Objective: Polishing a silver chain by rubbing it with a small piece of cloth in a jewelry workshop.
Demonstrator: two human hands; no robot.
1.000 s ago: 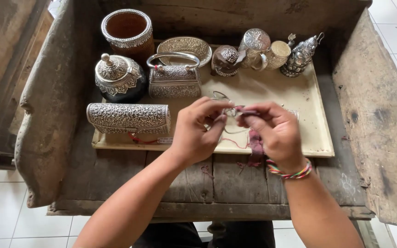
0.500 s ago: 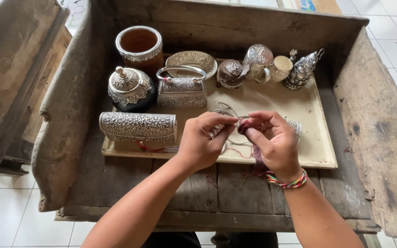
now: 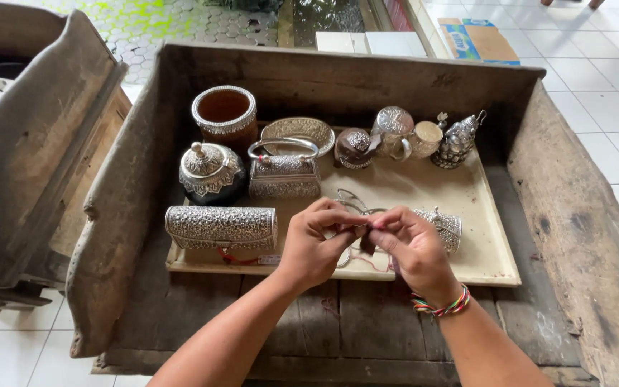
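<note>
Silver piece, small and mostly hidden, sits pinched between my left hand (image 3: 317, 240) and right hand (image 3: 410, 247), fingertips of both closed on it just above the front edge of the tray (image 3: 492, 247). I judge a slipped pinch would drop it past the tray onto the wooden surface (image 3: 180, 315). My right wrist could also nudge the cuff (image 3: 442, 226) behind it.
</note>
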